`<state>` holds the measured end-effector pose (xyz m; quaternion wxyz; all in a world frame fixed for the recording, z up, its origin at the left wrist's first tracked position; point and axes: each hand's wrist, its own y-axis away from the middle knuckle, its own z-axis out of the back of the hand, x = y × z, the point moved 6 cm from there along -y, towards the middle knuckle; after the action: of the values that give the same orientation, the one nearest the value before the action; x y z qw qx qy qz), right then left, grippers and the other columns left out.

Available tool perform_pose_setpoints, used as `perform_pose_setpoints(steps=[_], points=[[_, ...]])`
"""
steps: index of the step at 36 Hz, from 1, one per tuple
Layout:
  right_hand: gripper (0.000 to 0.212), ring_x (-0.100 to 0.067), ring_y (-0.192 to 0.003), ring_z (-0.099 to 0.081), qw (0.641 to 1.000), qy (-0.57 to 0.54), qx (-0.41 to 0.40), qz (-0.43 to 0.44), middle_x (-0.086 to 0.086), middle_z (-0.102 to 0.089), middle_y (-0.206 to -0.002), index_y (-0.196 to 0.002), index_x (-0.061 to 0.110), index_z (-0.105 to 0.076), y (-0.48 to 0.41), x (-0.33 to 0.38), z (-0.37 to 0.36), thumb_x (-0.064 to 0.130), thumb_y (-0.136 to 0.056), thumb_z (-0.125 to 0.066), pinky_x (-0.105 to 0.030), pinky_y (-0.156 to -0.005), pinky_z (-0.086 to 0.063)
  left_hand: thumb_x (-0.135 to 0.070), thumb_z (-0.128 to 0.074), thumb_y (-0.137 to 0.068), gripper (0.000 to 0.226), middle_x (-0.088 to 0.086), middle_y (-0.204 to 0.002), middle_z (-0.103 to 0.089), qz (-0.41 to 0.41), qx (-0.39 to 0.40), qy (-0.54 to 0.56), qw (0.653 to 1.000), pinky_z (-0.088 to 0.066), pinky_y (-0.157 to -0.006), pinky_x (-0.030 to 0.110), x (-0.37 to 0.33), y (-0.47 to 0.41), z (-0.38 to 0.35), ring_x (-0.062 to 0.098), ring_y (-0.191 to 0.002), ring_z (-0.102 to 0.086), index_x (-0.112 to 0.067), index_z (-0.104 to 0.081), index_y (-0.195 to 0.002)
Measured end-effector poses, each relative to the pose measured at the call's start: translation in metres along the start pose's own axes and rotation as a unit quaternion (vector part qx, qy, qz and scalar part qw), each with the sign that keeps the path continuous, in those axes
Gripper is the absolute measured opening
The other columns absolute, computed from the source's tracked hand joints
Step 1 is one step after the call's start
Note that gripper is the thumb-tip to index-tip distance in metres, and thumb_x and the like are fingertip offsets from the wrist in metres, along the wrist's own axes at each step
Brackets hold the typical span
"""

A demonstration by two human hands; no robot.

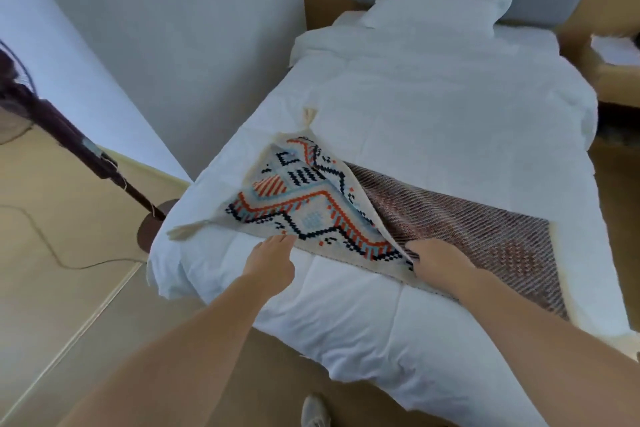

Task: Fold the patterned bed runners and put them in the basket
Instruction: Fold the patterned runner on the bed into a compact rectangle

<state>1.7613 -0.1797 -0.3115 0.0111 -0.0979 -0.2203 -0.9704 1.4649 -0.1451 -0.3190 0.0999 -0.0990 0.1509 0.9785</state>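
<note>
Head view shows the bed runner [311,204] lying across the foot of the white duvet [433,107]. Its left part is turned pattern-up and its right part shows the brown woven reverse. The right hand [436,263] grips the lifted flap at its near edge, fingers tucked under the cloth. The left hand [273,262] lies released, straight fingertips touching the runner's near edge. The fold looks skewed, so drawing the flap across with only one spot held would likely leave the edges misaligned and a tassel [310,116] bunched inside. The loose duvet may drag and wrinkle along with it. Cloth slipping off the left side could catch on the fan stand [86,152] nearby. No basket is in view, so where the folded piece must go cannot be judged.
</note>
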Motion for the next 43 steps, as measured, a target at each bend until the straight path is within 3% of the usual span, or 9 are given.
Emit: perform_pose_setpoints(steps=[7,11,14,17,23,34,38,41,43], points=[[0.030,-0.025,-0.086,-0.060,0.997,0.032,-0.001,0.066,-0.007,-0.064,-0.102,-0.118,0.016,-0.053,-0.038,0.094,0.006,0.009,-0.093,-0.039,-0.033,-0.069,-0.048,-0.010,-0.040,-0.088,0.062,-0.001,-0.152,-0.033,0.015,-0.017,-0.012,1.000,-0.028,-0.108,0.033,0.082,-0.011,0.032,0.020,-0.136,-0.032,-0.021,-0.027,-0.148],[0.016,-0.021,-0.073,-0.051,0.997,0.028,0.007,0.077,0.003,-0.052,-0.078,-0.094,0.020,-0.047,-0.056,0.113,0.010,0.006,-0.092,-0.038,-0.028,-0.052,-0.036,-0.011,-0.039,-0.089,0.060,0.000,-0.152,-0.033,0.024,-0.012,-0.015,1.000,-0.029,-0.108,0.034,0.101,-0.029,0.039,0.021,-0.137,-0.032,-0.020,-0.028,-0.148],[0.023,-0.020,-0.069,-0.043,0.997,0.026,0.008,0.077,0.008,-0.034,-0.066,-0.075,0.023,-0.034,-0.073,0.117,0.018,0.006,-0.089,-0.039,-0.022,-0.047,-0.025,-0.012,-0.040,-0.089,0.059,0.000,-0.151,-0.035,0.022,-0.011,-0.021,0.999,-0.030,-0.108,0.033,0.106,-0.045,0.042,0.021,-0.136,-0.033,-0.020,-0.029,-0.147],[0.035,-0.019,-0.064,-0.042,0.998,0.003,0.011,0.068,0.005,-0.038,-0.065,-0.065,0.029,-0.026,-0.093,0.116,0.027,0.008,-0.088,-0.041,-0.025,-0.049,-0.030,-0.014,-0.041,-0.090,0.059,0.000,-0.152,-0.032,0.026,0.001,-0.024,0.999,-0.028,-0.109,0.033,0.110,-0.054,0.044,0.020,-0.138,-0.030,-0.021,-0.028,-0.147],[0.017,-0.023,-0.075,-0.060,0.998,-0.020,0.012,0.062,-0.003,-0.062,-0.082,-0.080,0.020,-0.051,-0.130,0.122,0.040,0.009,-0.089,-0.042,-0.038,-0.069,-0.054,-0.017,-0.044,-0.089,0.053,0.001,-0.143,-0.044,0.025,-0.022,-0.050,0.998,-0.032,-0.105,0.034,0.128,-0.085,0.066,0.022,-0.131,-0.039,-0.021,-0.039,-0.141],[0.021,-0.020,-0.082,-0.060,0.999,-0.039,0.031,-0.008,-0.004,-0.064,-0.095,-0.098,0.013,-0.061,-0.228,0.137,0.045,0.010,-0.091,-0.042,-0.036,-0.076,-0.054,-0.022,-0.049,-0.089,0.053,0.001,-0.145,-0.043,-0.034,0.045,-0.087,0.995,-0.030,-0.107,0.034,0.170,-0.186,0.066,0.021,-0.131,-0.039,-0.020,-0.038,-0.141],[0.021,-0.022,-0.088,-0.060,0.991,-0.095,0.033,-0.091,-0.005,-0.064,-0.105,-0.105,0.014,-0.059,-0.275,0.133,0.025,0.011,-0.091,-0.045,-0.038,-0.079,-0.054,-0.016,-0.044,-0.090,0.059,0.001,-0.152,-0.033,-0.080,0.091,-0.093,0.988,-0.025,-0.111,0.035,0.185,-0.243,0.041,0.021,-0.137,-0.031,-0.021,-0.028,-0.147],[0.031,-0.026,-0.104,-0.058,0.982,-0.125,0.024,-0.142,-0.009,-0.059,-0.121,-0.123,0.011,-0.054,-0.321,0.123,0.012,0.013,-0.094,-0.045,-0.041,-0.090,-0.050,-0.011,-0.045,-0.089,0.063,0.001,-0.154,-0.028,-0.143,0.105,-0.109,0.978,-0.021,-0.113,0.036,0.192,-0.292,0.020,0.022,-0.139,-0.027,-0.019,-0.024,-0.148],[0.031,-0.024,-0.097,-0.059,0.976,-0.148,0.009,-0.161,-0.009,-0.059,-0.119,-0.122,0.011,-0.054,-0.351,0.120,0.006,0.017,-0.093,-0.047,-0.037,-0.083,-0.052,-0.009,-0.043,-0.088,0.065,0.002,-0.155,-0.027,-0.186,0.109,-0.115,0.970,-0.018,-0.115,0.037,0.193,-0.319,0.009,0.022,-0.140,-0.025,-0.018,-0.023,-0.149]])
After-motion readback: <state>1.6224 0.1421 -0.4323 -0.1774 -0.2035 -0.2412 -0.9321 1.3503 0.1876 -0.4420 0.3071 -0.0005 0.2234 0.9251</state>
